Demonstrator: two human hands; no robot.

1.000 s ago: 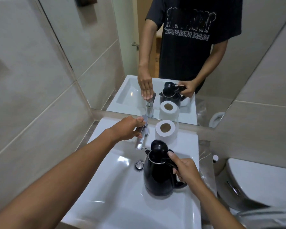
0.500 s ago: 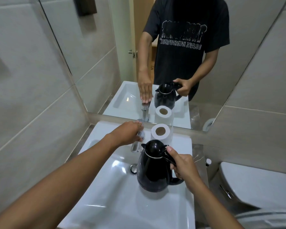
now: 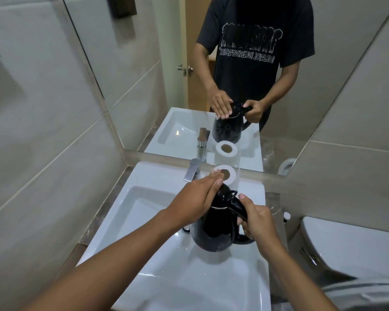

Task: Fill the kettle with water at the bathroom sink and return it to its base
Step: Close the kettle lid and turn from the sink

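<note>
A black kettle [image 3: 216, 230] is held over the white sink [image 3: 144, 221], near its right side. My right hand [image 3: 255, 221] is wrapped around the kettle's handle. My left hand [image 3: 197, 196] lies flat on the kettle's lid with fingers stretched out. The chrome tap [image 3: 192, 170] stands at the back of the sink, just left of my left hand, with no water visibly running. The mirror [image 3: 234, 75] shows the same grip from the front.
A toilet paper roll [image 3: 228, 173] stands on the sink's back ledge behind the kettle. A white toilet [image 3: 346, 248] sits to the right. Tiled walls [image 3: 43, 131] close in on the left. A door shows in the mirror.
My left hand has left the tap handle and moved right onto the kettle's lid. The kettle has shifted slightly toward me while my right hand kept its handle.
</note>
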